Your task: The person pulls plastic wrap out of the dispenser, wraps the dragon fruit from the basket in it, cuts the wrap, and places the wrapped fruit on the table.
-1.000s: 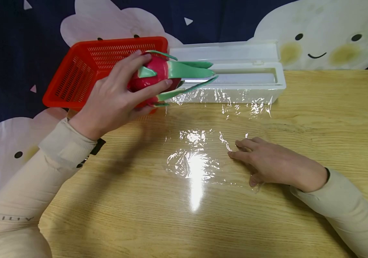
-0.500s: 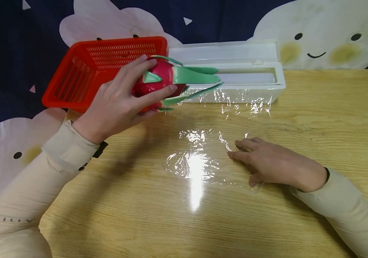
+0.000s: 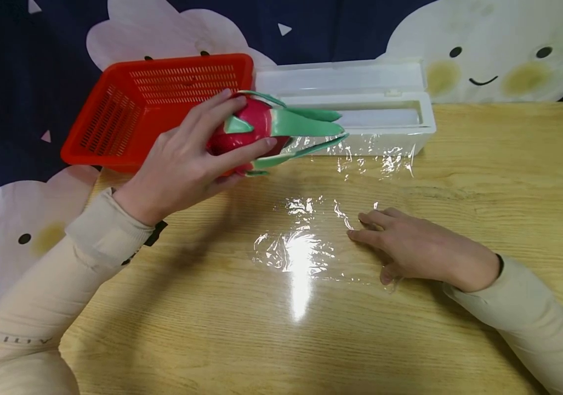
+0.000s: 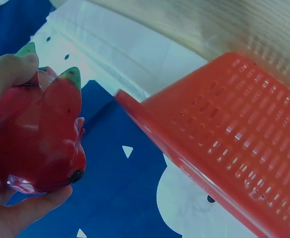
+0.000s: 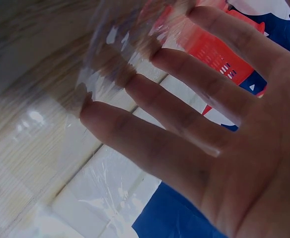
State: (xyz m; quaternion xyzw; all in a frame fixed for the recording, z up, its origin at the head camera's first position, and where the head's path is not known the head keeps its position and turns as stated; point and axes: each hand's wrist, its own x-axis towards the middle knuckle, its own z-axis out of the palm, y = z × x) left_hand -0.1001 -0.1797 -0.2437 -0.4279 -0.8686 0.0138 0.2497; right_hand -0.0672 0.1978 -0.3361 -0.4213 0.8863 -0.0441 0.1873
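My left hand (image 3: 182, 156) grips a red dragon fruit (image 3: 256, 122) with long green leaf tips, held up in front of the red basket and the white box. In the left wrist view, thumb and fingers wrap around the dragon fruit (image 4: 40, 134). A sheet of clear plastic wrap (image 3: 273, 252) lies on the wooden table, running out from the white box. My right hand (image 3: 416, 247) rests with its fingertips on the wrap's right side. In the right wrist view, the extended fingers (image 5: 130, 129) touch the plastic wrap, with nothing gripped.
A red slotted basket (image 3: 101, 118) stands at the back left. Beside it sits a white wrap box (image 3: 385, 144), lid raised, with a roll inside. Behind the wooden table (image 3: 508, 181) hangs a dark blue cloth with clouds.
My left hand has carried the dragon fruit slightly to the right and toward the front, away from the basket. My right hand has stayed in place on the wrap.
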